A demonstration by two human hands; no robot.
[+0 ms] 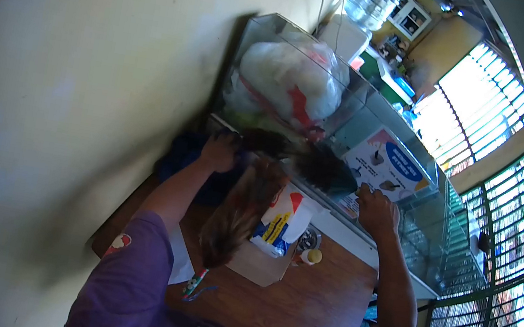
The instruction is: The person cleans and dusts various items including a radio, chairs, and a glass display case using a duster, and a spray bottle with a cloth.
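Hair, a long brown hank of it (236, 211), hangs down from the top edge of a glass display case (352, 120) toward the wooden bench (313, 311). At its upper end it spreads into a darker, blurred mass (307, 161) lying along the case's rim, between the two hands. The left hand (219, 151) is curled closed at the corner of the case, gripping what looks like the near end of that dark mass (the blur there makes the exact grip hard to read). The right hand (375, 210) sits further along the rim with its fingers bent inward, apparently pinching the other end, just below a blue and white printed card (389, 167) standing inside the glass.

On the bench under the hank lie a cardboard box (259, 263), a white packet with red and yellow print (279, 225) leaning on it, and a small yellow-capped bottle (311, 256) just beside it. Bulging white plastic bags (293, 82) fill the case behind.

As a judgement, the hair seems only part-handled: spread and held along the rim, its long tail hanging loose and untended
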